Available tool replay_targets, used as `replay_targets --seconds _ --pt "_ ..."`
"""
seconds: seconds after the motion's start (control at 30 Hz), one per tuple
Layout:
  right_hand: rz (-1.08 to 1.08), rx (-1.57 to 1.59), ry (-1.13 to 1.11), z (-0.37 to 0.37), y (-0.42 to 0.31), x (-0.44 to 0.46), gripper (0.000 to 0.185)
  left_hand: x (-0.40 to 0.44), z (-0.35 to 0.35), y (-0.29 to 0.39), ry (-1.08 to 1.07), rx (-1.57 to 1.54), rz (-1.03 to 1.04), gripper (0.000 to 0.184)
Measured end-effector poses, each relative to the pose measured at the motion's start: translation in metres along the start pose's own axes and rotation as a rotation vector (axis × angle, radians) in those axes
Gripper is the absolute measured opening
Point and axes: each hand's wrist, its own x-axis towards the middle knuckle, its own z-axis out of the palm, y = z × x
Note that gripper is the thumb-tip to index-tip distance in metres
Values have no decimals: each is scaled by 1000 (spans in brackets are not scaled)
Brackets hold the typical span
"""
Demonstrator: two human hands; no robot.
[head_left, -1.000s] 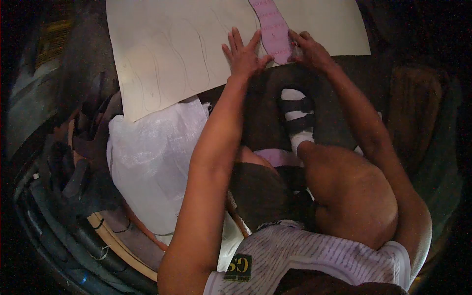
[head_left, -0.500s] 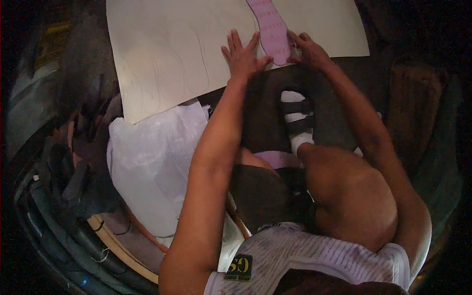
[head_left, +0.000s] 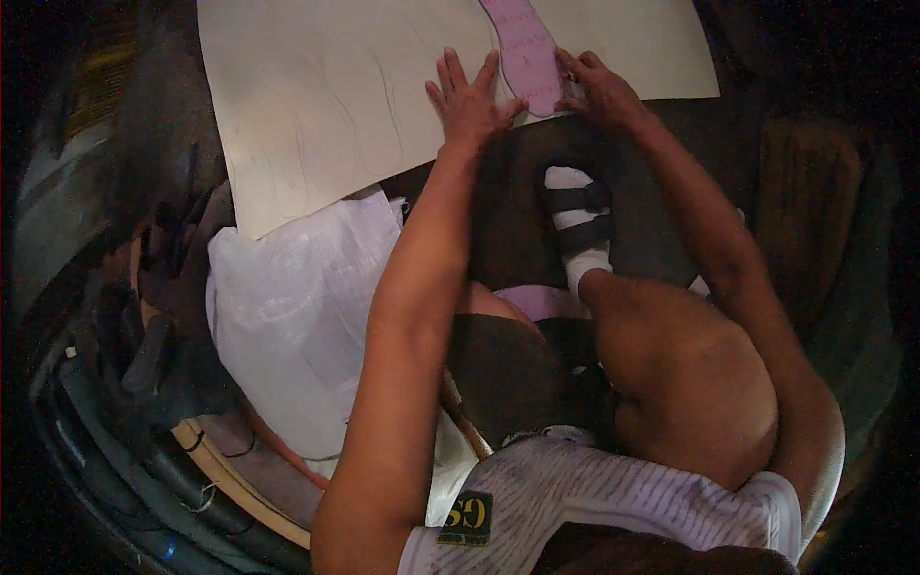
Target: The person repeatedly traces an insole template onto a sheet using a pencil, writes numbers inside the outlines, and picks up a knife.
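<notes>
A pink insole-shaped template (head_left: 529, 59) with red printing lies on a large cream sheet (head_left: 297, 105), close to the sheet's near edge. My left hand (head_left: 471, 101) rests flat on the sheet with its fingers spread, its thumb at the template's left edge near the rounded end. On the opposite side, my right hand (head_left: 604, 91) has its fingertips at the template's right edge, index finger and thumb apart. No tool shows in either hand. Curved pencil-like outlines are drawn on the sheet left of my left hand. The template's far end runs out of view.
A white plastic sack (head_left: 297, 297) lies under the sheet's near left corner. My foot, in a white sock and dark strapped sandal (head_left: 579, 216), is just below the template. Dark rolled material (head_left: 115, 470) lies at the lower left, and a brown block-like object (head_left: 807, 211) stands at right.
The sheet, the template and both hands appear slightly higher in view. My hands keep nearly the same places at the template's edges.
</notes>
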Motion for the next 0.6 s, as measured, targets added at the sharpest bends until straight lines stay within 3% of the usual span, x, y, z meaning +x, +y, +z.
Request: replay_targets --seconds 0.6 --pt "-1 -20 -22 0 2 3 79 4 9 -9 27 30 11 91"
